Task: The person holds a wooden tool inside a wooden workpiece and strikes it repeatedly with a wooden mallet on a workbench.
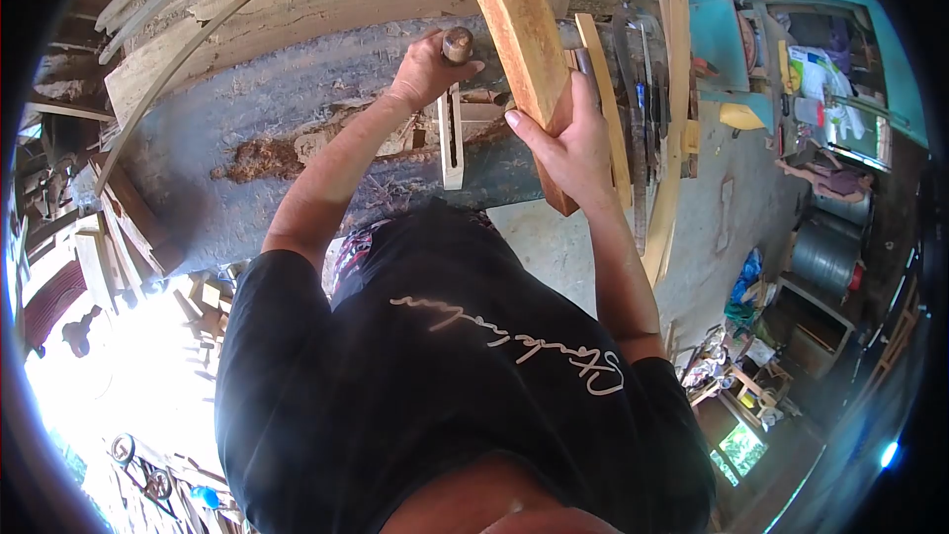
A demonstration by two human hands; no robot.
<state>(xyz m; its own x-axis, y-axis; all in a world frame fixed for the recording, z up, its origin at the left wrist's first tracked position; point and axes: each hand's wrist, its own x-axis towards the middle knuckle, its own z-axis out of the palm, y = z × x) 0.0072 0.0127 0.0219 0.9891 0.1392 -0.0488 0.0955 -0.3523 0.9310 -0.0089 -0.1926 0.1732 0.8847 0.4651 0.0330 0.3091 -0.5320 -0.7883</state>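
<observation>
My left hand point(429, 69) is closed around the round-topped handle of what looks like a chisel point(458, 44), held upright; its blade is hidden below the fist. Under it a narrow pale wooden piece point(452, 170) with a long slot lies across a big dark log point(326, 69). Whether the tool's tip touches the slot cannot be made out. My right hand point(573, 143) grips a thick, squared wooden block point(519, 25), raised and tilted, to the right of the handle. Its upper end is nearest the camera.
Long boards point(267, 0) lie along the log's far side. To the right stand wooden strips point(670, 138) and several long tools, one a saw-like blade point(640, 138). A turquoise cabinet point(719, 40) is at the far right. Wood offcuts point(203, 307) litter the lower left.
</observation>
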